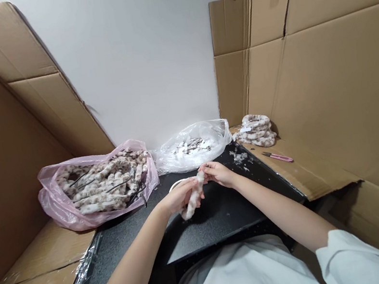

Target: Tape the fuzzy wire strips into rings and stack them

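Counter (120, 247), black and speckled, cardboard panels (337, 67) standing at both sides, pale wall (138, 58) behind. Left hand (181, 196): fingers closed round a fluffy, mottled white-and-brown strip (193, 201), held just above the counter, near its middle; lower end hangs below the hand. Right hand (216, 173): fingertips pinched together at the strip's upper end (whether on the fluff itself or on some small part there, cannot tell). A thin white band (178, 183) curves out behind the left hand; its far side is hidden.

Left on the counter, a pink plastic bag (51, 198), open, full of similar fluffy lengths (104, 186) with dark thin cords among them. Just beside it, a clear plastic bag (167, 160) holding small metal-looking pieces (193, 145) and white bits. To the right, on flat cardboard (305, 173): a stack of fluffy rings (257, 130), a white tag on it; nearer, pink-handled snips (281, 157). Loose fluff (239, 156) lies scattered on the counter near the stack.
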Demonstrator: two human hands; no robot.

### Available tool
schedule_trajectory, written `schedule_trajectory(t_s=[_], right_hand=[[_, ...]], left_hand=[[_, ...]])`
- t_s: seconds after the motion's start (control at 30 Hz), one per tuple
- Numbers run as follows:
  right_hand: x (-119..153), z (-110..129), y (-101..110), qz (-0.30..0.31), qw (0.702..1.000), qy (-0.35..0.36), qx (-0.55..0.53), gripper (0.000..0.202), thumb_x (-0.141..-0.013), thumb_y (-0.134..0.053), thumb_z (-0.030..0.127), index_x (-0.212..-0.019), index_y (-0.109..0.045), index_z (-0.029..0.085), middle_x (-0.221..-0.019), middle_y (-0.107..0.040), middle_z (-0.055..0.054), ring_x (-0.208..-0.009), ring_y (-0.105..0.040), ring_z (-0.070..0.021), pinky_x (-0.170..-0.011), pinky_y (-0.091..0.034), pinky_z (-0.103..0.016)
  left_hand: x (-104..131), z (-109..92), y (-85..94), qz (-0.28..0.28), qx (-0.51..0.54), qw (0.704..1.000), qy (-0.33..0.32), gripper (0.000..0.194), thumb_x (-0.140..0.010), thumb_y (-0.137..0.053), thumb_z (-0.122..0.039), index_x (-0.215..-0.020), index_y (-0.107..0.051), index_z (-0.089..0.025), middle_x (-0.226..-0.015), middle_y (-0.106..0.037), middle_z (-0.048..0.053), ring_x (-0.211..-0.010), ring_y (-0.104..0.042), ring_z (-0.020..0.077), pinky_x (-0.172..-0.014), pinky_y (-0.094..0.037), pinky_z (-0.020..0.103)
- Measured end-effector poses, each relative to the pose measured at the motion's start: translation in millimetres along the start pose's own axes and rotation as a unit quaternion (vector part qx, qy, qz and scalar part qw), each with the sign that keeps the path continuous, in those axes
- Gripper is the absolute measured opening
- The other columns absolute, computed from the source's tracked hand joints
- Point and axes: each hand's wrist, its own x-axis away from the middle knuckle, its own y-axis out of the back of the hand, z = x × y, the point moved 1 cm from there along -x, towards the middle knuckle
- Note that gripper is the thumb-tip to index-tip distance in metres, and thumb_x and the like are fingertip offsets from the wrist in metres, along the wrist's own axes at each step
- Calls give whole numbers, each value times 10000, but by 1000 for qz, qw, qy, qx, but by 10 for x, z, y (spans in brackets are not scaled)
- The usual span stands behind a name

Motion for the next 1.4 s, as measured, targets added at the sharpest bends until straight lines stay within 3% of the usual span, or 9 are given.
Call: schedule_trajectory(t_s=[0.17, 0.37, 0.5, 0.7, 1.07, 1.23, 1.4], right_hand=[[13, -19, -61, 32, 999, -4, 37, 397, -612, -789, 471, -787, -657, 140, -577, -596, 29, -486, -513, -76, -530, -411, -234], [0, 13, 24, -44, 998, -11, 31, 437, -519, -833, 464, -768, -670, 144, -619, -606, 30, -543, -535, -69, -621, -478, -247], [18, 36, 41, -29, 996, -20, 76, 405, -521, -833, 449, -721, -680, 132, -616, -622, 15, -551, -534, -75, -614, -468, -245], [41, 84, 35, 5, 989, 3, 148, 381, -573, -801, 457, -725, -687, 126, -632, -651, -8, -575, -558, -105, -630, -474, -277], [100, 99, -71, 65, 986, 10, 155, 378, -581, -789, 475, -695, -670, 135, -595, -671, -12, -580, -628, -141, -608, -467, -276], [73, 124, -9, 25, 990, -7, 137, 394, -564, -810, 437, -784, -688, 135, -642, -678, -5, -578, -613, -117, -622, -487, -269], [59, 148, 71, 4, 991, -21, 135, 371, -496, -846, 396, -699, -689, 127, -627, -675, -13, -569, -595, -109, -619, -493, -266]], left_hand=[[-98, 107, -104, -46, 61, 997, 0, 341, -715, -694, -412, -862, -552, -140, -615, -592, 9, -498, -581, 128, -517, -501, 265], [-104, 148, -77, -62, 27, 998, 16, 293, -778, -627, -432, -804, -506, -167, -501, -339, -100, -372, -316, 38, -380, -319, 158], [-71, 159, -69, -48, -25, 998, 29, 336, -823, -546, -504, -780, -487, -176, -518, -274, -102, -388, -251, 37, -374, -266, 149], [-63, 174, -77, -35, -40, 998, 19, 359, -831, -524, -528, -774, -466, -179, -537, -264, -97, -418, -251, 42, -389, -269, 144], [-58, 164, -88, -31, -46, 998, 19, 339, -833, -539, -503, -754, -452, -185, -526, -255, -99, -404, -242, 44, -374, -253, 145], [-68, 167, -60, -47, -41, 998, 14, 354, -821, -546, -522, -753, -441, -190, -533, -258, -99, -406, -243, 43, -375, -246, 141], [-57, 161, -58, -47, -43, 998, 19, 360, -817, -550, -527, -746, -434, -192, -526, -256, -101, -406, -226, 42, -374, -231, 143]])
